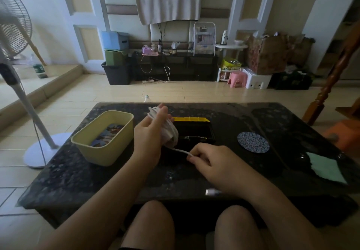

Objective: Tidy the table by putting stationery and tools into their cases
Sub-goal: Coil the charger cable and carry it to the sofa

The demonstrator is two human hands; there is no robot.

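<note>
Pretty dim, soft daylight is let in from the left; glare is caught on the bench (97, 181), edges are warped.

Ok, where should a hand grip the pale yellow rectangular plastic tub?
Probably the rim of the yellow plastic tub, on its right-hand wall, pinched from above: it stands upright and open-topped, so the thin wall is free on both faces.

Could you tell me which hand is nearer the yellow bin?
Left: the left hand is just right of the yellow bin; the right hand is farther right.
</note>
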